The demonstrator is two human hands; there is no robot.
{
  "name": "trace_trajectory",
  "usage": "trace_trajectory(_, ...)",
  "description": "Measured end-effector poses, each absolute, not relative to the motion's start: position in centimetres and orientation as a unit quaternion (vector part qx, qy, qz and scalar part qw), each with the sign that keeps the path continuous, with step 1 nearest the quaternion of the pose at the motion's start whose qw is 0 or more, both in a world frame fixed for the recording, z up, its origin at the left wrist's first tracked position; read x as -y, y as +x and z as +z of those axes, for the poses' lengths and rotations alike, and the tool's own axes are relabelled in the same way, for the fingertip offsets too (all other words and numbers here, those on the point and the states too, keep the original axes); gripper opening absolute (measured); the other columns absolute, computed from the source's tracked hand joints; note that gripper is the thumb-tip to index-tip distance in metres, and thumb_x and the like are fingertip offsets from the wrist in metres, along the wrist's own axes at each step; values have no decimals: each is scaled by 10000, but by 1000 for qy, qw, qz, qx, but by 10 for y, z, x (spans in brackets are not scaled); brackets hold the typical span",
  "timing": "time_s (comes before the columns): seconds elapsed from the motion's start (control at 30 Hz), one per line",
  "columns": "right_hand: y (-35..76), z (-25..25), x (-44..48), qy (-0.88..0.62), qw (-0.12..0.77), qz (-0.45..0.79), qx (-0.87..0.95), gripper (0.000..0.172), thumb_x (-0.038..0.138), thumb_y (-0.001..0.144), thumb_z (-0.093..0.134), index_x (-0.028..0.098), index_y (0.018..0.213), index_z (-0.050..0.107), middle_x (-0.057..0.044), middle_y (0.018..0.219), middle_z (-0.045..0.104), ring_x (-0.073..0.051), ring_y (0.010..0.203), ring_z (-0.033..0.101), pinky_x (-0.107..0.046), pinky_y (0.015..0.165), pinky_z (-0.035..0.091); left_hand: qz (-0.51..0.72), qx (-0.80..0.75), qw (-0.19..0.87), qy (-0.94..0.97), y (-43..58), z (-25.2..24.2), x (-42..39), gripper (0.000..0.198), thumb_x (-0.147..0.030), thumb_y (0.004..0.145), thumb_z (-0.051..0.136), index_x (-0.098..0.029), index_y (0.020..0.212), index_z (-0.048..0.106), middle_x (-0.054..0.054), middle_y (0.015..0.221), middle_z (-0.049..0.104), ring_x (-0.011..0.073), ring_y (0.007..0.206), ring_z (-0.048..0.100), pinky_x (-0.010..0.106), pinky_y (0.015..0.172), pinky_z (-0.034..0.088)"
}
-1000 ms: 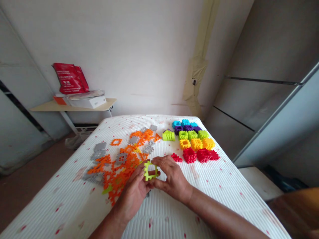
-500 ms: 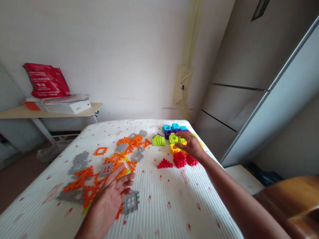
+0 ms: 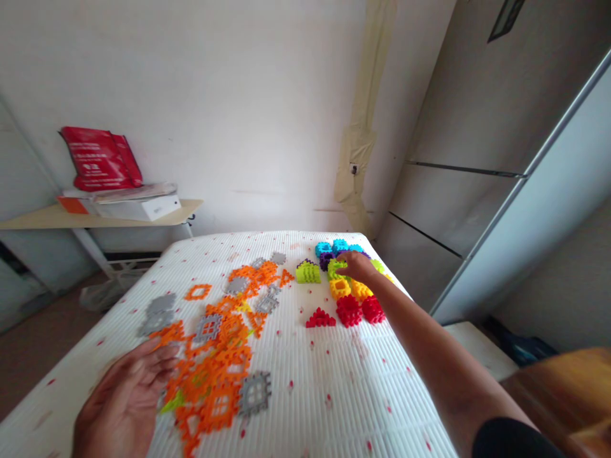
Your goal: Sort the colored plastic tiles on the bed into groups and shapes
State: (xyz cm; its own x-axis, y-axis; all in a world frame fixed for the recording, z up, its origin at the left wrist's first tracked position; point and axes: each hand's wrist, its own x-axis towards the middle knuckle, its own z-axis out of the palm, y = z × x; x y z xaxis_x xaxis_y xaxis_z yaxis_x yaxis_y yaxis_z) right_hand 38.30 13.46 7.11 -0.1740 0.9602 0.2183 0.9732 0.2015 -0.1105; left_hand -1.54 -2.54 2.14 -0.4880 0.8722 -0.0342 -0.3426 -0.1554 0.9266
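My right hand reaches to the far right group of toothed plastic building blocks. Its thumb and fingers close on a lime-green block, partly hidden by the hand. Close by are purple, yellow and red blocks. At the lower left, my left hand is open, palm turned inward and fingers loosely bent, with nothing visible in it. Its fingertips are beside a heap of flat orange building pieces; whether they touch, I cannot tell.
Grey pieces lie around the orange heap on the white quilted bed cover. A green roof-shaped piece and a red triangle lie between the groups. A wardrobe borders the right; a side table stands left.
My left hand has moved left, off the orange heap, uncovering orange pieces. My right hand has lowered among the green blocks, its fingers closing. The view has shifted slightly.
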Motion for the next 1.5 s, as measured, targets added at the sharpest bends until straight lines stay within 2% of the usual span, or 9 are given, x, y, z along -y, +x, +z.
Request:
trace_trajectory(0.37, 384, 63, -147, -636, 84, -37, 766, 360, 337, 746, 680, 218, 1084, 651, -59, 1066, 673, -208, 958, 618, -259, 805, 461, 721, -473, 437, 256, -9, 29, 29, 129, -341, 683, 661, -269, 788, 685, -36, 695, 694, 162, 703, 575, 280, 628, 454)
trace_trajectory(0.5, 383, 62, -144, -633, 92, -37, 768, 333, 281, 736, 682, 206, 1059, 657, -74, 1065, 669, -219, 960, 616, -275, 811, 458, 725, -463, 432, 269, -9, 26, 30, 244, -343, 643, 696, -219, 850, 668, -10, 734, 694, 151, 689, 585, 272, 641, 455)
trace_trajectory(0.63, 379, 67, -135, -603, 125, -44, 787, 331, 260, 760, 644, 166, 1077, 634, -113, 1106, 642, -246, 988, 597, -321, 825, 456, 721, -497, 369, 312, -7, 27, 33, 297, -341, 641, 696, -184, 888, 643, 14, 740, 675, 152, 692, 593, 266, 660, 455)
trace_trajectory(0.8, 348, 63, -87, -455, 248, -72, 852, 223, 309, 847, 524, 185, 990, 641, -104, 1009, 660, -225, 926, 610, -347, 803, 479, 615, -628, 217, 425, -17, 20, 33, 195, -338, 663, 646, -201, 799, 680, 30, 809, 673, 188, 784, 590, 297, 767, 446)
trace_trajectory(0.93, 307, 42, -24, -313, 255, -2, 915, 231, 285, 913, 428, 202, 944, 641, -91, 916, 670, -188, 825, 615, -326, 724, 495, 454, -677, 121, 567, -23, 18, 34, 122, -308, 685, 595, -239, 705, 694, 33, 796, 667, 212, 821, 578, 323, 823, 414)
trace_trajectory(1.0, 292, 30, -1, -266, 248, 18, 931, 249, 271, 926, 409, 194, 898, 644, -87, 842, 664, -173, 765, 606, -306, 685, 485, 331, -703, 88, 623, -20, 20, 36, 144, -324, 692, 589, -244, 732, 703, 53, 832, 667, 241, 896, 561, 359, 866, 382)
trace_trajectory(1.1, 279, 15, 18, -237, 242, 33, 940, 299, 250, 943, 367, 186, 826, 634, -73, 751, 640, -151, 682, 578, -277, 625, 459, 206, -729, 52, 651, -11, 22, 42, 270, -382, 671, 614, -261, 896, 699, 84, 969, 646, 293, 1007, 508, 434, 895, 327)
trace_trajectory(1.27, 274, 1, 22, -227, 222, 13, 948, 281, 190, 934, 367, 178, 760, 586, -50, 686, 607, -149, 623, 534, -275, 580, 417, 175, -726, 38, 664, 2, 21, 45, 430, -446, 642, 636, -244, 1020, 662, 133, 1088, 587, 352, 1069, 452, 506, 903, 270)
trace_trajectory(1.5, 273, -4, 22, -233, 242, 21, 942, 247, 191, 933, 382, 174, 777, 574, -51, 713, 603, -143, 675, 545, -257, 612, 417, 195, -693, 62, 691, 16, 19, 46, 417, -401, 613, 691, -254, 1002, 651, 99, 1115, 603, 306, 1090, 457, 455, 926, 261)
